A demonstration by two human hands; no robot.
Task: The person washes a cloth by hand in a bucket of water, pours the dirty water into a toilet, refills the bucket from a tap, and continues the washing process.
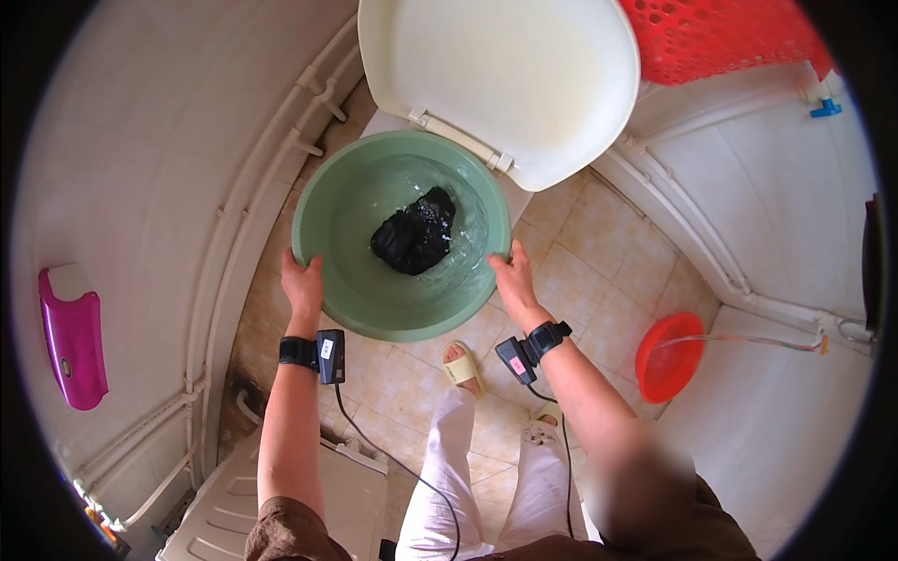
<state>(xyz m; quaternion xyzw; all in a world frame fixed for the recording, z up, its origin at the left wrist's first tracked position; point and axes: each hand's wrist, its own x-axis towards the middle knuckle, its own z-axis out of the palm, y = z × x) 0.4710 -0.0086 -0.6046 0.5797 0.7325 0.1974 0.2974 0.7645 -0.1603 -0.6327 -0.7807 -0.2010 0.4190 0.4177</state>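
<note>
Both my hands hold a round green plastic basin (401,333) by its rim. My left hand (303,284) grips the left side, thumb over the edge. On the right side, my right hand (518,280) has its thumb on the rim and its fingers outside. Rippling water (344,231) fills part of the basin. A bunched wet black cloth (417,235) lies in the water, apart from both hands. The basin's underside is hidden.
A white hinged lid, apparently a toilet lid (505,77), stands behind the basin. White pipes (259,168) line the walls. A red basin (670,357) leans at right; a red perforated basket (715,35) hangs above. A magenta dispenser (74,343) is at left. Device cables (393,456) hang from my wrists.
</note>
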